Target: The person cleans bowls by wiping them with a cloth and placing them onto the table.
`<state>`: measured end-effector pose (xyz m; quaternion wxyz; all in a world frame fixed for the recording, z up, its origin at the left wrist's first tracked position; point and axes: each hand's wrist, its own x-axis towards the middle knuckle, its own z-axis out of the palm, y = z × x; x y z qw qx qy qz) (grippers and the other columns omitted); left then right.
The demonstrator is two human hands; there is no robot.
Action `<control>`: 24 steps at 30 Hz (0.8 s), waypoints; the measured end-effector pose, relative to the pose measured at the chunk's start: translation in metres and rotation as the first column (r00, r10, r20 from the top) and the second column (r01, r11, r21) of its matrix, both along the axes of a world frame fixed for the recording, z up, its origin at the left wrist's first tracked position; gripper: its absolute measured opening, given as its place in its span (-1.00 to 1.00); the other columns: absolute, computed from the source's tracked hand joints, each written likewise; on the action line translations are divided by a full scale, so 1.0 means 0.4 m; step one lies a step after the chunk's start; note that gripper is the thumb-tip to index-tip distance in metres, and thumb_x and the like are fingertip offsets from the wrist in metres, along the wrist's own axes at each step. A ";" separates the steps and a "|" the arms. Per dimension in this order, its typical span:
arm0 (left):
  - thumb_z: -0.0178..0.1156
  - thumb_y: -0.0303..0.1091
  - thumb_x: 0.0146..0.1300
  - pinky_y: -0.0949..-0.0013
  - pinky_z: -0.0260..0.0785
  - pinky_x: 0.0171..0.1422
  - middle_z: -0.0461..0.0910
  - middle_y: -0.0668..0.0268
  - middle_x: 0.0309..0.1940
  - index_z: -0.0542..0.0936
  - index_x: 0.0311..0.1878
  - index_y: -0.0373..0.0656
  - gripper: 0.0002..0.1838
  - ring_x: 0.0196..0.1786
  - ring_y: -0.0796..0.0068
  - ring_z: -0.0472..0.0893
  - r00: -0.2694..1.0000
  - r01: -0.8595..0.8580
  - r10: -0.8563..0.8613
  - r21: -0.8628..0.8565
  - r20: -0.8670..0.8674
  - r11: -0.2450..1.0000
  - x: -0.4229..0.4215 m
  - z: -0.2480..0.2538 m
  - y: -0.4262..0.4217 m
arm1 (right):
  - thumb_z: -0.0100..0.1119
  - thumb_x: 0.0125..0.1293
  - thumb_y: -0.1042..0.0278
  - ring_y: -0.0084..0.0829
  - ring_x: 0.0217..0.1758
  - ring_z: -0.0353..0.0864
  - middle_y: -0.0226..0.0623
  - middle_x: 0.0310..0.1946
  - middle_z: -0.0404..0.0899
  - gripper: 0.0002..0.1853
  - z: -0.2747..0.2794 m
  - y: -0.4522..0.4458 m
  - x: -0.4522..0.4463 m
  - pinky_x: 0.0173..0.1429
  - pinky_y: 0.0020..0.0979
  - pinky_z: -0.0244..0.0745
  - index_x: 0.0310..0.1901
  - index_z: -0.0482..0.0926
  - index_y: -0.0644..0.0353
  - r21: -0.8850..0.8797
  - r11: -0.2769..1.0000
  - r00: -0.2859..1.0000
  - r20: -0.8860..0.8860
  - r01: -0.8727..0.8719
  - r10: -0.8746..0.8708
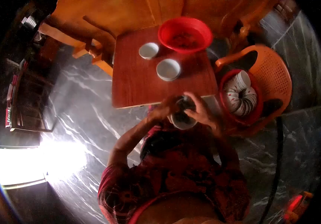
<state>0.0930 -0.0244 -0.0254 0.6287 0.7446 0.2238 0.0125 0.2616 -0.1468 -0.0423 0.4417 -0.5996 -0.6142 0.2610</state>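
In the head view, a bowl (pixel 183 124) with a pale rim is between my hands, just in front of the table's near edge. Its inside looks dark, and I cannot make out what is in it. My left hand (pixel 167 107), a little smeared by motion, is closed on the bowl's left side. From the right, my right hand (pixel 202 112) grips it, thumb and fingers curving over the rim. Ahead on the table stand a white bowl (pixel 168 70), which may be a small stack, and another white bowl (pixel 148 50) farther back.
A red basin (pixel 185 34) stands at the back of the brown table (pixel 138 82). To the right, an orange chair (pixel 276 74) bears a red tub (pixel 226 108) with several patterned bowls ranged in a ring. A wooden bench (pixel 130 18) is behind the table; bright light falls on the marbled floor (pixel 82 93).
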 end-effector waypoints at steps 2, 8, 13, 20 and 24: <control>0.14 -0.32 0.19 0.26 0.42 -0.07 0.46 0.08 -0.05 0.41 0.08 -0.33 -0.58 -0.05 0.24 0.49 0.998 0.035 -0.041 0.139 0.037 0.990 0.000 -0.018 -0.014 | 0.20 0.14 0.41 -0.11 0.12 0.42 -0.01 0.03 0.41 -0.42 -0.029 -0.004 0.007 0.13 -0.22 0.34 0.21 0.25 0.17 -0.102 0.995 1.000 -0.014 -0.001 0.000; 0.07 -0.41 0.05 0.28 0.42 -0.27 0.50 0.10 -0.31 0.38 -0.02 -0.33 -0.62 -0.30 0.27 0.51 0.939 -0.141 0.087 0.142 0.333 0.980 0.004 -0.047 -0.024 | 0.19 0.10 0.52 -0.16 -0.01 0.52 -0.04 -0.09 0.51 -0.54 -0.019 0.016 -0.005 0.03 -0.26 0.40 0.08 0.35 0.21 -0.174 0.963 0.975 -0.049 0.206 -0.218; 0.04 -0.34 0.11 0.19 0.39 -0.15 0.51 -0.05 -0.25 0.31 0.05 -0.37 -0.55 -0.24 0.12 0.53 0.890 -0.404 0.368 0.094 0.268 0.910 0.017 -0.023 -0.040 | 0.18 0.14 0.50 -0.24 -0.12 0.56 -0.10 -0.18 0.54 -0.70 -0.095 0.034 -0.037 -0.04 -0.31 0.44 -0.06 0.44 0.27 -0.145 0.889 0.864 -0.210 0.435 -0.457; 0.04 -0.18 0.16 0.29 0.34 -0.04 0.49 0.05 -0.23 0.28 0.05 -0.30 -0.53 -0.18 0.29 0.49 0.814 -0.559 0.408 0.369 0.414 0.742 0.009 -0.040 -0.038 | 0.23 0.11 0.36 -0.32 -0.09 0.53 -0.19 -0.13 0.53 -0.57 -0.031 0.035 -0.112 -0.03 -0.33 0.45 0.03 0.43 0.23 -0.206 0.966 0.219 -0.947 0.154 -0.236; 0.02 -0.27 0.19 0.22 0.34 0.00 0.52 0.02 -0.17 0.24 0.13 -0.43 -0.48 -0.16 0.22 0.51 0.662 -0.706 0.514 0.226 0.546 0.671 0.006 -0.068 -0.016 | 0.22 0.14 0.21 -0.25 0.09 0.42 -0.15 0.02 0.44 -0.47 -0.062 0.044 -0.135 0.00 -0.22 0.43 0.13 0.35 0.18 0.116 0.974 0.639 -0.769 0.192 -0.034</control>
